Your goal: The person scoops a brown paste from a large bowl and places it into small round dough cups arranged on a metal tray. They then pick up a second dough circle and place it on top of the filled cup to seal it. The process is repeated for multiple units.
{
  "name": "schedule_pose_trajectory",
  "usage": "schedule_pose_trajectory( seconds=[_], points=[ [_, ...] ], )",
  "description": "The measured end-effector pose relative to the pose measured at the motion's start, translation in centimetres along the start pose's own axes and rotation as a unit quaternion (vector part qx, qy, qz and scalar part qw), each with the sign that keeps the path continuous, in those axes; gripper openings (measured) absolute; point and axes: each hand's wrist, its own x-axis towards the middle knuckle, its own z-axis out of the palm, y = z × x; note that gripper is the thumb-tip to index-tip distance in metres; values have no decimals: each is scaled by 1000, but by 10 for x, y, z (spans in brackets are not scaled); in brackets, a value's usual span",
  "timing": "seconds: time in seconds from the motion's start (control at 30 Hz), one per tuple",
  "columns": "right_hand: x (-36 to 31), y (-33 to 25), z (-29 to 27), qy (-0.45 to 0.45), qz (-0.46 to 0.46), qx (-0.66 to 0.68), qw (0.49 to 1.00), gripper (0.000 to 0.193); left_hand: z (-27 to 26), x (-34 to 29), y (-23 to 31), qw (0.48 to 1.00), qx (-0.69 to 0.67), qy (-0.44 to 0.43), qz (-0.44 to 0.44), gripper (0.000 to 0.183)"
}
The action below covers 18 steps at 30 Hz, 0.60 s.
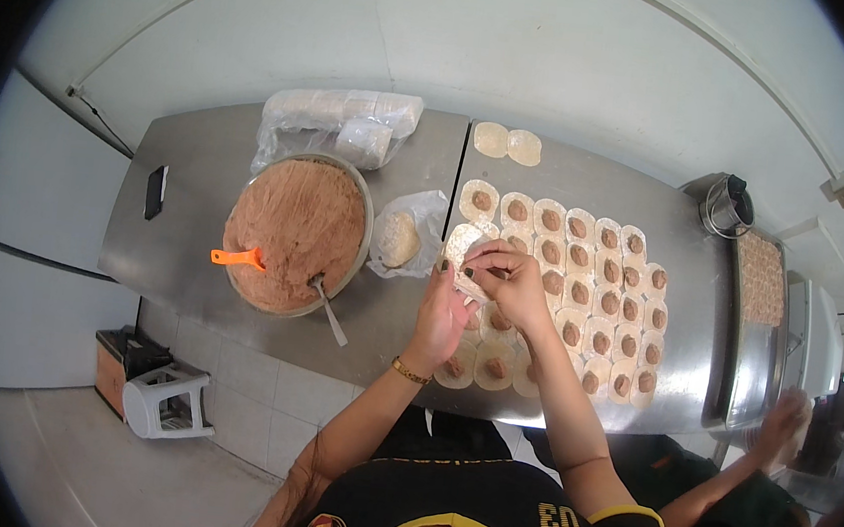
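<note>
Thin round dumpling wrappers lie in my left hand, which has its fingers curled around them. My right hand pinches at the same wrappers from above, fingers bent together. How many are held cannot be made out. Beneath and to the right of my hands, rows of flat wrappers cover the steel table, most with a small lump of pinkish-brown filling in the middle. Left of my hands, a whitish round stack of wrappers sits on an opened plastic bag.
A large bowl of filling holds an orange-handled scoop and a metal spoon. Wrapped packs lie behind it; a phone lies left. Far right are a metal container, a filled tray and another person's arm.
</note>
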Motion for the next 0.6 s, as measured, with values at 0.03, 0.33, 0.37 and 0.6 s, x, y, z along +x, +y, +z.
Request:
schedule_pose_trajectory(
  seconds=[0.03, 0.33, 0.37, 0.6],
  points=[
    [0, -2, 1, 4, 3, -2, 1000, 12, 0, -1, -1, 1000, -1, -2, 0, 45],
    [-6, -4, 2, 14, -79, -83, 993, 12, 2, -1, 1, 1000, -9, 17, -18, 44],
    [-6, -3, 2, 14, -97, -94, 991, 13, 1, 0, 0, 1000, -13, 16, -19, 43],
    [-3, 1, 0, 29, -11, -59, 998, 14, 1, 1, -4, 998, 42, 41, -8, 37]
  ],
)
